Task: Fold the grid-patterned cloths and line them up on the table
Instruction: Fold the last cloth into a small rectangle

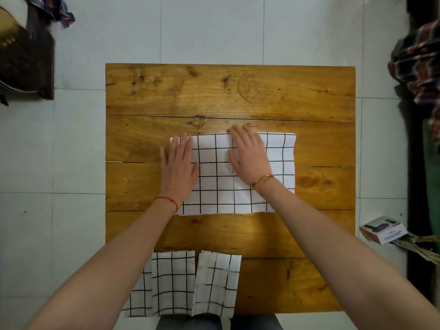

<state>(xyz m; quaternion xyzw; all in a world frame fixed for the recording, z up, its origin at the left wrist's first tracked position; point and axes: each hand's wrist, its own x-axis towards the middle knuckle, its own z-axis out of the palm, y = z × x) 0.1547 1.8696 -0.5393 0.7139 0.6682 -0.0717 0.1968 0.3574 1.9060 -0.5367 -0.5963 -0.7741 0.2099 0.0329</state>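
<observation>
Pressing down on a grid-patterned cloth (228, 177), both hands lie flat with palms down in the middle of the wooden counter (238, 91). The left hand (178, 165) covers the cloth's left edge, its fingers (183, 146) straight, close together and pointing away from the person, the fingertips near the cloth's far left corner. The right hand (250, 156) rests on the cloth's upper middle, its fingers reaching just over the far edge onto bare wood, the thumb spread out to the side; neither hand grips anything. The cloth, white with thin black lines, lies spread as a wide rectangle, its right part uncovered.

A red string bracelet (166, 200) circles the left wrist and a gold bangle (262, 179) the right.

At the counter's near edge, well apart from the hands, three folded grid cloths sit side by side: a leftmost folded cloth (140, 298) partly hidden by the left forearm, a middle folded cloth (172, 282) overlapping it, and a right folded cloth (216, 284) just beside that, all overhanging the near edge slightly.

On the tiled floor (214, 27) to the right lies a small cardboard box (383, 231) with a printed label, its writing too small to read. Plaid fabric (419, 63) is heaped at the right margin.
</observation>
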